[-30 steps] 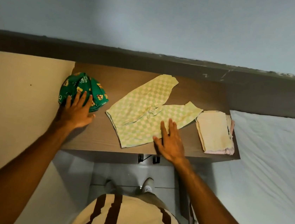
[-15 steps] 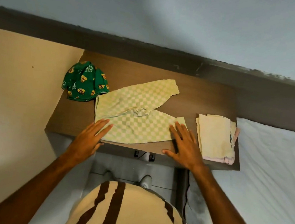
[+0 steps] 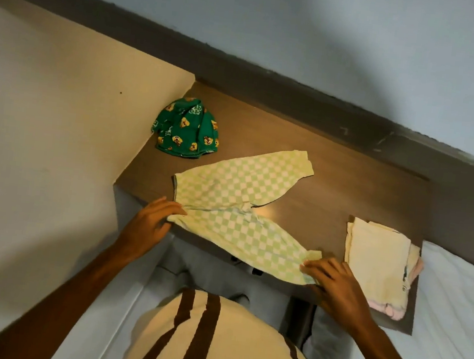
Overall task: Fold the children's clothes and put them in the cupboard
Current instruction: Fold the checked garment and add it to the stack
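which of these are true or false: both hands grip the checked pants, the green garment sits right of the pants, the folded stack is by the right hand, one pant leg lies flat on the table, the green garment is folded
1. Both hands grip the checked pants. True: the left hand pinches the waist end and the right hand the cuff of the checked pants.
2. The green garment sits right of the pants. False: the green garment lies to their left, farther back.
3. The folded stack is by the right hand. True: the folded stack lies just beside it.
4. One pant leg lies flat on the table. True: the far leg rests on the table; the near one is lifted.
5. The green garment is folded. False: it is bunched in a heap.
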